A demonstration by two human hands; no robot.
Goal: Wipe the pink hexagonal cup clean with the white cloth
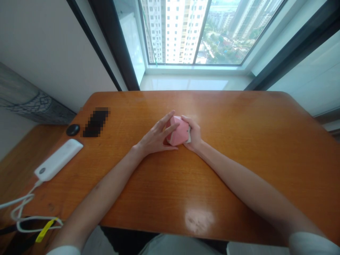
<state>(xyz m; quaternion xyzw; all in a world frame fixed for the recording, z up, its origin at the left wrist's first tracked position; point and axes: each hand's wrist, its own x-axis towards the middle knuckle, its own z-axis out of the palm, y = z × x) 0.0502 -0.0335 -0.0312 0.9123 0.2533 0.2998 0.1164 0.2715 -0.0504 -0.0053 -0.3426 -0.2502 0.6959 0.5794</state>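
Observation:
A small pink box-like object (181, 134) with a whitish edge is between my two hands, over the middle of the wooden table. My right hand (195, 134) grips it from the right, its fingers curled behind it. From the left, my left hand (158, 136) has its fingers spread around the object, with one finger lying across the pink face and the thumb stretched along the near side. The object's exact kind cannot be made out, and its underside is hidden.
On the table's left side lie a white power strip (58, 159) with a white cable (25, 202), a round black object (73, 130) and a blurred-out dark item (95, 122). A yellow tag (45, 231) hangs near the cable. Beyond the wooden table (252, 159) is a window (196, 32).

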